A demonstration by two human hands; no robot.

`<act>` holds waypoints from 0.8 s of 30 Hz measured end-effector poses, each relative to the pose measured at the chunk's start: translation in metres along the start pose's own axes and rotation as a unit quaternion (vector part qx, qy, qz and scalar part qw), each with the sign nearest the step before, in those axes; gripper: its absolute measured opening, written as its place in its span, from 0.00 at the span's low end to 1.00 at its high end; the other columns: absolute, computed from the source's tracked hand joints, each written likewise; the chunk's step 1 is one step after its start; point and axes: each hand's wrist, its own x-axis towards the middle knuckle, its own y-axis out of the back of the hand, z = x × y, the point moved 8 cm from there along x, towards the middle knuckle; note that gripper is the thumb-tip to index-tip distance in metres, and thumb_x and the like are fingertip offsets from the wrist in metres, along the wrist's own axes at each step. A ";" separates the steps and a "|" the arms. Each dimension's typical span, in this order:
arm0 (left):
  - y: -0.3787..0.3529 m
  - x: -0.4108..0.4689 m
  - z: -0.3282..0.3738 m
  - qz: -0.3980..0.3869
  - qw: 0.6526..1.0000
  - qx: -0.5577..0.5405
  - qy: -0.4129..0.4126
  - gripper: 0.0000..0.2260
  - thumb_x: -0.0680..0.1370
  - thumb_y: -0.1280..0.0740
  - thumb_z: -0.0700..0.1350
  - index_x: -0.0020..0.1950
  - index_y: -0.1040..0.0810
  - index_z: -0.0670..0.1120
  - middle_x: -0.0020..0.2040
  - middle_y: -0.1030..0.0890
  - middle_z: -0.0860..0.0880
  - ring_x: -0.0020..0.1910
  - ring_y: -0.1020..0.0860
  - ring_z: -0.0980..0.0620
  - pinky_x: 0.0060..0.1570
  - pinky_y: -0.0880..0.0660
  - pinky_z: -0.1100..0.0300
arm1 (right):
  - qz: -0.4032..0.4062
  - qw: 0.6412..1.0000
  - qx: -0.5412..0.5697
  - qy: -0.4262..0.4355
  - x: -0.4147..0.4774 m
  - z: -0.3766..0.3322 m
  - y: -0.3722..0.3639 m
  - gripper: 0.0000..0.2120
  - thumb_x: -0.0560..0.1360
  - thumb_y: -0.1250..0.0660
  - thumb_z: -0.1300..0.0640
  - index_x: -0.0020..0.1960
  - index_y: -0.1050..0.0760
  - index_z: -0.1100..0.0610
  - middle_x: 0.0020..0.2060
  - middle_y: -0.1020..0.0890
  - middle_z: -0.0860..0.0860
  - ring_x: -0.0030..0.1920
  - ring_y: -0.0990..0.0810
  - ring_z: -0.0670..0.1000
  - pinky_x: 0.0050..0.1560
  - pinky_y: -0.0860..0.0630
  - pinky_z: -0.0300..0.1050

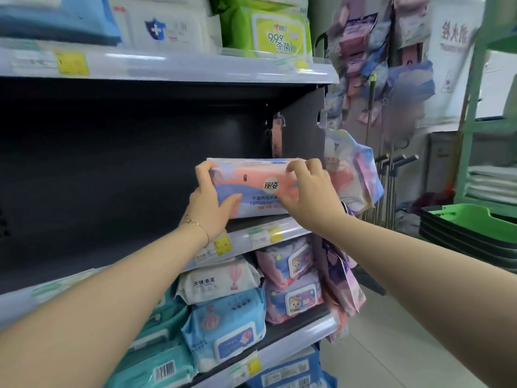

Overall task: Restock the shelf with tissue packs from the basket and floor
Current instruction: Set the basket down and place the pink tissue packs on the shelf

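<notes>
On mid shelf, rt end: pack [251, 189] stands on its long edge at the front lip, printed face toward camera. Can't tell if its weight is fully down on the shelf [296, 229] yet.
L hand [209, 208]: grips pack's left end. Fingers [204, 169] are curled over the top corner, close together; thumb lies across lower front face.
R hand [310, 197]: grips right end. Fingers [302, 165] are hooked over the top edge, slightly apart; thumb presses low on front face.
Pack build: soft brick shape, glossy plastic film, orange/blue/white print, rounded corners.
Handling (est.): light, squashy, film prob. slick. No breakage risk, but a one-end pinch could let it sag or slip. Best hold = both short ends, fingers on top, thumbs in front, as now. Push on front face to seat it back.
Shelf make: dark metal deck + back panel, clear price rail w/ yellow and white tags along front. Dark deck shows left of pack.
Wet-wipe packs [223, 317]: one level down, puffy film w/ hard flip lids.
Upper packs [265, 29]: green + white, same lidded type.
Hanging packs [355, 175]: just right of R hand, crinkly film.
Basket [475, 219]: green plastic, far right, well apart from hands; contents not visible.
Stage (est.): placing step; more packs likely go beside this one.
</notes>
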 end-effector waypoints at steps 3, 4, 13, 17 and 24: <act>0.004 0.009 -0.015 0.002 1.000 -0.002 0.017 0.26 0.77 0.33 0.44 0.68 0.46 0.49 0.49 0.26 0.43 0.36 0.27 0.47 0.35 0.33 0.58 | -0.035 0.999 0.023 -0.009 0.008 -0.002 -0.018 0.23 0.72 0.33 0.53 0.65 0.35 0.51 0.61 0.36 0.54 0.53 0.32 0.60 0.53 0.28 0.53; 0.009 0.011 -0.022 0.003 1.000 -0.002 0.026 0.26 0.77 0.33 0.44 0.68 0.46 0.49 0.50 0.27 0.43 0.39 0.27 0.47 0.38 0.33 0.58 | -0.046 0.999 0.025 -0.009 0.010 -0.003 -0.024 0.23 0.73 0.33 0.53 0.65 0.35 0.49 0.62 0.36 0.54 0.53 0.32 0.60 0.52 0.28 0.52; 0.078 0.013 -0.098 -0.008 0.991 0.073 0.114 0.30 0.76 0.32 0.45 0.70 0.47 0.45 0.48 0.27 0.41 0.40 0.27 0.43 0.42 0.34 0.58 | -0.145 0.970 0.195 -0.019 0.027 -0.061 -0.085 0.25 0.72 0.33 0.59 0.67 0.36 0.52 0.57 0.36 0.52 0.43 0.25 0.54 0.46 0.26 0.44; 0.102 0.008 -0.121 0.024 0.984 0.097 0.148 0.27 0.74 0.29 0.45 0.65 0.42 0.44 0.50 0.27 0.43 0.44 0.27 0.44 0.43 0.34 0.58 | -0.159 0.968 0.194 0.011 0.030 -0.091 -0.103 0.20 0.71 0.33 0.58 0.61 0.36 0.55 0.57 0.34 0.53 0.47 0.25 0.56 0.48 0.25 0.48; 0.118 0.006 -0.105 0.115 0.953 0.246 0.138 0.26 0.70 0.26 0.44 0.59 0.37 0.41 0.58 0.32 0.40 0.54 0.28 0.39 0.47 0.31 0.50 | -0.231 0.961 0.153 0.026 0.030 -0.104 -0.120 0.18 0.73 0.34 0.52 0.62 0.32 0.52 0.66 0.35 0.54 0.56 0.26 0.57 0.58 0.27 0.50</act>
